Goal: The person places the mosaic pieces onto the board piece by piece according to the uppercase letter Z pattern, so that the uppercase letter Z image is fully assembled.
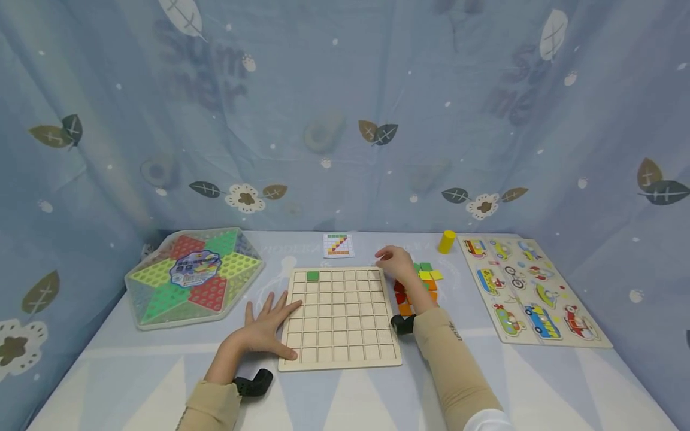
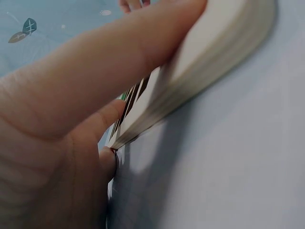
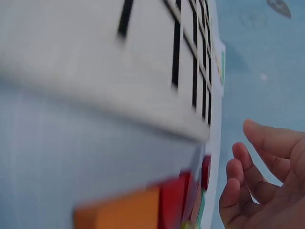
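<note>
A wooden grid board (image 1: 341, 363) lies flat on the table, with one green square tile (image 1: 312, 276) in its far row, left of the middle. My left hand (image 1: 266, 329) rests spread at the board's left side, thumb on the near-left corner. In the left wrist view the thumb (image 2: 119, 62) presses on the board's frame (image 2: 209, 47). By the board's far-right corner hovers my right hand (image 1: 398, 263), fingers loosely bent. The right wrist view shows nothing between its thumb and fingers (image 3: 259, 181). Under the right wrist lie several loose coloured tiles (image 1: 435, 275), partly hidden by the arm.
A small pattern card (image 1: 338, 246) lies behind the board. To the left sits a hexagonal checkers-style board (image 1: 151, 239) with red, green and yellow areas. A yellow cylinder (image 1: 447, 242) stands at the back right, beside a vehicle picture puzzle (image 1: 533, 293). A curtain hangs behind the table.
</note>
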